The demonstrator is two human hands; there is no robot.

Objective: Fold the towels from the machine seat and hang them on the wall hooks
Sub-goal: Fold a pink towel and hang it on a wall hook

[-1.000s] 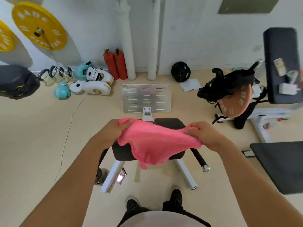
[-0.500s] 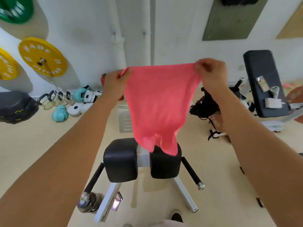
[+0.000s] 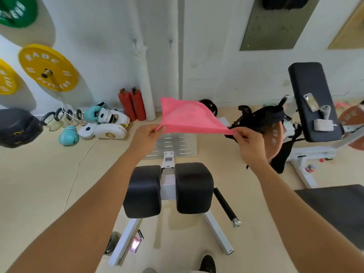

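A pink towel (image 3: 189,117) is stretched in the air above and beyond the machine seat (image 3: 169,190), billowing up and away from me. My left hand (image 3: 146,134) pinches its near left corner and my right hand (image 3: 249,142) pinches its near right corner. The seat is two black pads with a white bar between them, and nothing lies on it. Two small metal wall hooks (image 3: 135,41) (image 3: 170,42) stick out of the white wall high above the towel, both bare.
Yellow and green weight plates (image 3: 47,68) hang on the left wall. Boxing gloves and pads (image 3: 102,125) and two red extinguishers (image 3: 132,104) sit on the floor. A black bag (image 3: 262,117) and a bench (image 3: 313,101) with a phone stand right. My shoe (image 3: 206,263) is below.
The towel hung down from my raised hands half a second ago; now my hands are lower and the cloth has flipped up and forward, floating nearly flat.
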